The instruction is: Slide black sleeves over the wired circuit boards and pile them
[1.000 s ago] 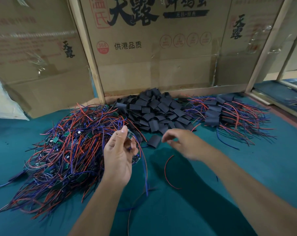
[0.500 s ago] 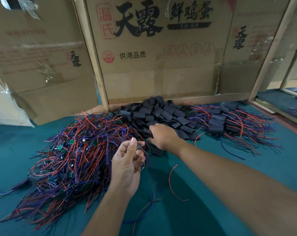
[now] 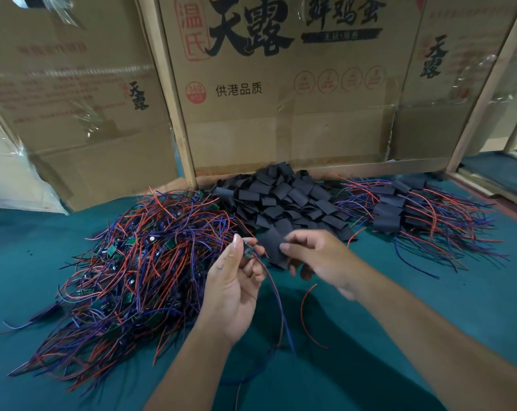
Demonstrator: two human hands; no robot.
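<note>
1. Here the table [image 3: 429,307], covered with green cloth, carries three heaps in a row, probably so that the work goes from left to right: raw parts, sleeves, finished pieces.
2. The cardboard boxes [image 3: 281,114] stand behind the heaps like a wall; I think they stop the parts from sliding off the far side.
3. The largest heap, the unsleeved wired boards [image 3: 138,262], lies on the left, just beside the left hand [image 3: 233,292], so this hand can take from it easily.
4. The pile of black sleeves [image 3: 284,200] is in the middle at the back, near both hands.
5. The finished pile [image 3: 405,215] lies on the right, well apart from the raw heap, so the two do not mix.
6. The right hand [image 3: 319,259] pinches one black sleeve [image 3: 273,247] with its fingers and holds it facing the board, I judge ready to slide on.
7. The left hand's fingers hold one small circuit board [image 3: 247,250] up, its red and blue wires hanging down toward the table, so the board's end is free for the sleeve.
8. A loose red wire [image 3: 304,318] lies on the cloth below the hands.
</note>
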